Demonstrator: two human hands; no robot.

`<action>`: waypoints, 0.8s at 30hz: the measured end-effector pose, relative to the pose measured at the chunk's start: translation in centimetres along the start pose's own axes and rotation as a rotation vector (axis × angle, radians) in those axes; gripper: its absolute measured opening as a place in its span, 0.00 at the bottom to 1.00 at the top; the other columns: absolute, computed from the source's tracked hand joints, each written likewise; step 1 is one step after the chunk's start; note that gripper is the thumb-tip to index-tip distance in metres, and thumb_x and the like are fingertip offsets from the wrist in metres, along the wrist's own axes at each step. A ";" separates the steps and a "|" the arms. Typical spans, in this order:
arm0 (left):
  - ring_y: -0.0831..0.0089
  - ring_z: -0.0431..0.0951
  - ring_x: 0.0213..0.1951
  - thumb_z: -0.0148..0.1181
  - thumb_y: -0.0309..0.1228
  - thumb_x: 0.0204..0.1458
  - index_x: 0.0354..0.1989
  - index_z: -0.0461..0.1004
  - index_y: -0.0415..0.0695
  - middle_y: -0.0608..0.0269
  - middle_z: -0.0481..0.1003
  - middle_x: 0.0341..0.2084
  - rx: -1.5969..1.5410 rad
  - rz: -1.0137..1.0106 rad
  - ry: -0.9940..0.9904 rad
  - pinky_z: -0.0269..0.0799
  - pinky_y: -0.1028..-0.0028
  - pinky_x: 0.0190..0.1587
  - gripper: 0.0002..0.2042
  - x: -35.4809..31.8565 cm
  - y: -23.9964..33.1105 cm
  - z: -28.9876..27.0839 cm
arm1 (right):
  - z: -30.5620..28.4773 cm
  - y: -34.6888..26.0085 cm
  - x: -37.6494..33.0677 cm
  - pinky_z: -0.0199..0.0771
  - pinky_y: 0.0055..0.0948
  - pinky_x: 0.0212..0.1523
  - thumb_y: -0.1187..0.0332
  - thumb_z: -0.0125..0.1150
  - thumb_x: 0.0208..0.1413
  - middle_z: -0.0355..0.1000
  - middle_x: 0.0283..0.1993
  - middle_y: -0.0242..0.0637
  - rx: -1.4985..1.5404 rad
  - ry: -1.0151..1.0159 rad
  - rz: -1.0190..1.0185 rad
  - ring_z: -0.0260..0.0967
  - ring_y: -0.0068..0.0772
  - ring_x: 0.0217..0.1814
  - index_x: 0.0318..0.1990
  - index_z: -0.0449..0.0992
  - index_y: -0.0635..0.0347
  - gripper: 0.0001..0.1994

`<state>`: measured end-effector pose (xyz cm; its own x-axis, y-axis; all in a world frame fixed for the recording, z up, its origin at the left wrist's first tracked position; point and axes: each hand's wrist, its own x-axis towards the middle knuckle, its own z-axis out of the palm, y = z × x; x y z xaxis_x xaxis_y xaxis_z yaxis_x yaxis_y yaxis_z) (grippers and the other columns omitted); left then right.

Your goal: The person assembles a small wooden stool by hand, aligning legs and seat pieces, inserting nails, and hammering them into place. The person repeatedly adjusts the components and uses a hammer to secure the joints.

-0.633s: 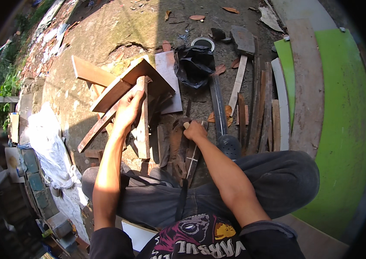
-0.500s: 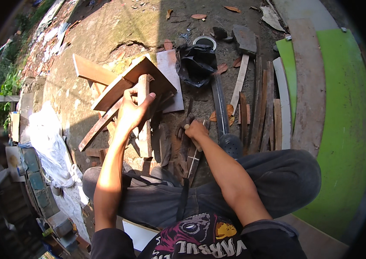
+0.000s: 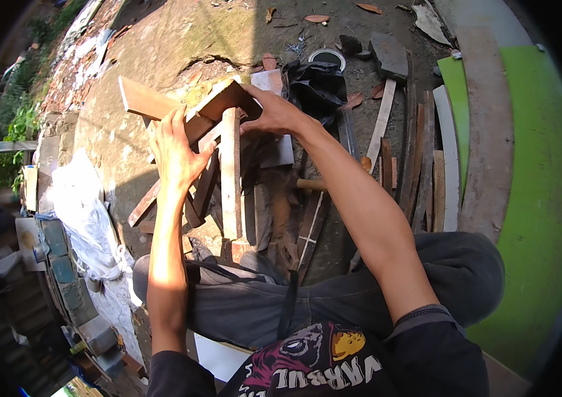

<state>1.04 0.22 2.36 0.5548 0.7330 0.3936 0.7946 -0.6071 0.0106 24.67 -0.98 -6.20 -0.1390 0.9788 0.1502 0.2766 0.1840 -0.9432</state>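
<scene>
Sits outdoors on rough concrete ground (image 3: 162,59), sunlit beyond the left hand (image 3: 178,152) and shaded beyond the right hand (image 3: 269,114). Holds the tilted brown board (image 3: 218,104) from both sides, between the hands. Keeps the two hands apart: clasps the left end with the left, thumb on the near side and fingers reaching over the far side; clasps the right end with the right, some fingers hidden behind the wood. Has a narrow wooden post (image 3: 231,175) between the hands, running from the board back toward the body, and another brown plank (image 3: 152,100) jutting out just past the left fingertips. Has a wooden tool handle (image 3: 311,184) lying nearer the body than the right hand, partly under the right forearm. Shows a black plastic bag (image 3: 314,89) just beyond the right hand, with a round metal rim (image 3: 326,59) farther off. Has wood strips (image 3: 421,159) and a green panel (image 3: 532,165) well to the right of both hands, and white sheeting (image 3: 86,212) to the left of the left forearm.
</scene>
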 end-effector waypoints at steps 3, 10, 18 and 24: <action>0.48 0.62 0.62 0.76 0.43 0.37 0.60 0.65 0.43 0.47 0.68 0.55 -0.051 -0.056 -0.079 0.51 0.48 0.65 0.40 -0.1 -0.7 0.9 | -0.3 1.4 0.8 0.68 0.35 0.61 0.56 0.78 0.40 0.72 0.57 0.52 0.089 -0.038 -0.004 0.69 0.49 0.61 0.65 0.64 0.59 0.43; 0.51 0.69 0.56 0.77 0.41 0.37 0.59 0.65 0.44 0.51 0.71 0.51 0.076 -0.131 -0.088 0.62 0.54 0.57 0.39 -0.2 -0.2 1.4 | -0.9 0.6 0.5 0.68 0.37 0.60 0.57 0.75 0.45 0.72 0.58 0.52 0.042 -0.073 0.040 0.69 0.50 0.61 0.61 0.68 0.59 0.36; 0.45 0.61 0.64 0.77 0.45 0.36 0.63 0.62 0.43 0.46 0.68 0.55 0.030 -0.155 -0.141 0.53 0.49 0.64 0.45 0.1 0.1 1.5 | -0.7 1.5 0.4 0.69 0.39 0.59 0.54 0.75 0.44 0.74 0.55 0.51 0.051 0.006 0.012 0.70 0.51 0.59 0.60 0.70 0.58 0.35; 0.49 0.60 0.64 0.76 0.46 0.35 0.67 0.58 0.45 0.51 0.64 0.59 0.130 -0.031 -0.026 0.49 0.50 0.65 0.48 -0.7 -0.1 2.2 | 1.8 2.2 -1.6 0.68 0.42 0.60 0.55 0.74 0.44 0.70 0.59 0.51 -0.072 0.177 -0.026 0.67 0.54 0.62 0.66 0.62 0.55 0.41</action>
<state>1.12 0.42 0.05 0.5342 0.7594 0.3713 0.8358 -0.5404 -0.0972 23.82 -2.26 -9.07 0.0202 0.9729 0.2303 0.3429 0.2096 -0.9157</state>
